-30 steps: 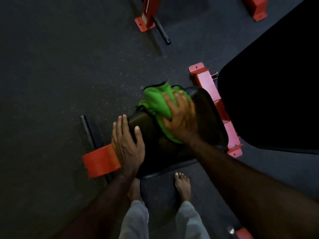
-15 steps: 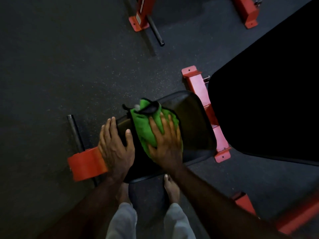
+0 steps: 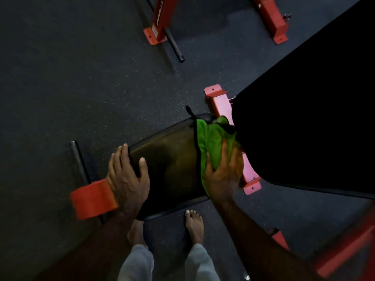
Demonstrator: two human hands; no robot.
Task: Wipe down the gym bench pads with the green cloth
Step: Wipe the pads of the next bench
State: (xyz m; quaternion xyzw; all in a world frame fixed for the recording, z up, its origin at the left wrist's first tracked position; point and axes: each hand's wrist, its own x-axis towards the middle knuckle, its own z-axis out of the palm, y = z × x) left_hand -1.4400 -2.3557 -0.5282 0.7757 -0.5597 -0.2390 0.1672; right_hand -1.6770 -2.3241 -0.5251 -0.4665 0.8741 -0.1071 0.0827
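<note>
The dark speckled floor [image 3: 81, 82] fills most of the view. Toward three o'clock the large black back pad [image 3: 308, 126] is so deep in shadow that no seam or surface detail can be made out, and the right edge of the view cuts it off. At the centre lies the smaller black seat pad [image 3: 168, 165], its near rim at six o'clock hidden partly by the forearms. Red frame rails [image 3: 220, 104] run between the two pads, mostly covered by the back pad and the cloth. Two more red frame feet [image 3: 272, 19] at twelve and one o'clock are cut off by the top edge, and a blurred red bar [image 3: 345, 254] sits at five o'clock. A red end cap [image 3: 92, 199] at eight o'clock carries a black peg [image 3: 79, 161].

The green cloth [image 3: 211, 142] lies bunched on the seat pad's three o'clock end, touching the back pad; its far corner vanishes into that shadow. The right hand [image 3: 224, 171] presses flat on the cloth's near part, fingers spread and straight. The left hand [image 3: 126, 173] rests on the seat pad's nine o'clock end, well apart from the cloth, fingers draped over the edge and thumb lying on top. Bare feet [image 3: 193, 226] stand at six o'clock.
</note>
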